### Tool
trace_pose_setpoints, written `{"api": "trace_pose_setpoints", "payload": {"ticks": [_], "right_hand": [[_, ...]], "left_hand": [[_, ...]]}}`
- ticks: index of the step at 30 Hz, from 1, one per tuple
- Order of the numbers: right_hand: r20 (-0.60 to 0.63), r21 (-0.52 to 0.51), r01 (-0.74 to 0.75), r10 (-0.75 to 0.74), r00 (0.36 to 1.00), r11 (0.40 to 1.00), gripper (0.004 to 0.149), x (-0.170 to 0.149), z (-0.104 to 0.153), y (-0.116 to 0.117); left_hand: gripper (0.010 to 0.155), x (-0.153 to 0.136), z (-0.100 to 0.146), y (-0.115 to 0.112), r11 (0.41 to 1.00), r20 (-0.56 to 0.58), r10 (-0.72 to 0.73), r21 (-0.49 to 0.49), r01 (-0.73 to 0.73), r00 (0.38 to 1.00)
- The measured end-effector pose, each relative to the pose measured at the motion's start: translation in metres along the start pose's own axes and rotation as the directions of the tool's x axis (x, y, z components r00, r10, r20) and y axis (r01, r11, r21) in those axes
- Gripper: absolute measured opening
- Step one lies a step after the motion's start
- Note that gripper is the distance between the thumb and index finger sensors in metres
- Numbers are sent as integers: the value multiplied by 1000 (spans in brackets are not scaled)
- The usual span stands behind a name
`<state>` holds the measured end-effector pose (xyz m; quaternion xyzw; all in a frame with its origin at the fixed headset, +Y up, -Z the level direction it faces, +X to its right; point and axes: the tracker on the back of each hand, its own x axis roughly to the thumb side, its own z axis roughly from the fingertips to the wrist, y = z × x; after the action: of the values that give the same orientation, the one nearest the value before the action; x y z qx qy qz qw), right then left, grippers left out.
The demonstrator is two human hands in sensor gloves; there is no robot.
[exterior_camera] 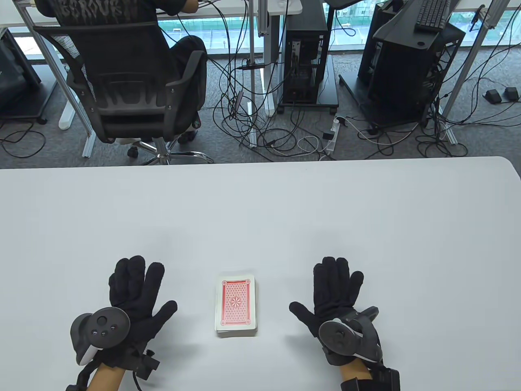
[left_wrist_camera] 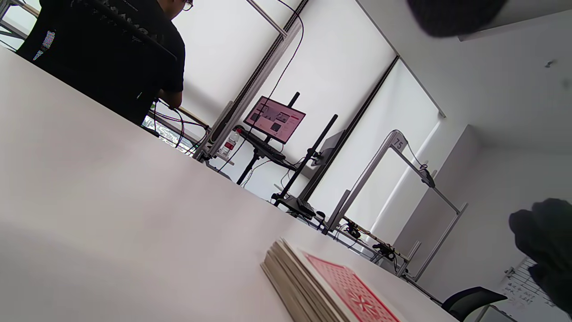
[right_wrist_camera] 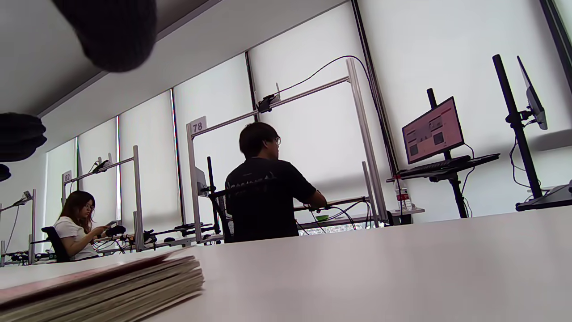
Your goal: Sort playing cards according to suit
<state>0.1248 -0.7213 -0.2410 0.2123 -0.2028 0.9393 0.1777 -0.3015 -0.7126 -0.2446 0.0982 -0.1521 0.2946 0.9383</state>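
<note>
We see a deck of playing cards [exterior_camera: 236, 304] lying face down on the white desk [exterior_camera: 260, 211], its red patterned back up, stacked fairly square with a few lower cards peeking out at the near edge. Our left hand [exterior_camera: 134, 299] lies flat on the desk to the left of the deck, palm down, fingers stretched out away from us and thumb angled toward the deck, holding nothing and well apart from the cards. Our right hand [exterior_camera: 336, 293] lies the same way to the right of the deck, fingers spread, thumb pointing toward the deck, also holding nothing and not touching the cards. A tracker [exterior_camera: 99, 330] sits on the back of the left hand and another tracker [exterior_camera: 346, 336] on the back of the right. In the left wrist view the deck [left_wrist_camera: 330, 286] shows its layered edge low on the desk, with dark gloved fingertips [left_wrist_camera: 543, 241] at the right border. In the right wrist view the deck [right_wrist_camera: 98, 286] appears as a blurred stack at the lower left. Beyond the desk's far edge from the deck, a person in a black shirt [exterior_camera: 106, 12] sits in an office chair [exterior_camera: 134, 89].
</note>
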Motion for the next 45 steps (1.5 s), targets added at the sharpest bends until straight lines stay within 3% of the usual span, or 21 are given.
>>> {"api": "trace_pose_setpoints", "payload": {"ticks": [5,11,14,18,23,29,31,36,41,45], "right_hand": [[-21,-35,215,-216,976,976,95,3,-2,1],[-92,27,429,-425,900,903,87,6,-5,16],[-209,121,583,-553,806,803,86,8,-6,33],[-396,126,742,-652,646,659,85,9,-4,55],[-544,140,850,-678,495,508,85,11,-1,74],[-667,91,954,-694,272,287,86,15,-1,95],[-677,76,962,-695,244,264,87,18,-3,100],[-671,112,960,-694,263,255,89,22,-10,103],[-721,102,969,-655,227,223,90,21,-22,106],[-762,91,988,-630,150,124,93,26,-31,120]], "left_hand": [[82,3,-3,-5,1000,28,21,-13,-21,999],[83,4,-5,-19,993,48,122,-8,-121,991],[83,6,-9,-33,983,3,168,-78,-168,986],[83,11,-13,-52,963,-76,193,-177,-204,978],[83,16,-17,-67,952,-109,132,-264,-157,985],[81,11,-23,-87,898,-171,114,-403,-175,979],[80,11,-24,-90,889,-177,117,-421,-183,977],[78,13,-25,-97,868,-199,128,-452,-207,972],[73,17,-27,-104,854,-208,105,-482,-195,972],[67,21,-28,-107,845,-196,81,-506,-171,977]]}}
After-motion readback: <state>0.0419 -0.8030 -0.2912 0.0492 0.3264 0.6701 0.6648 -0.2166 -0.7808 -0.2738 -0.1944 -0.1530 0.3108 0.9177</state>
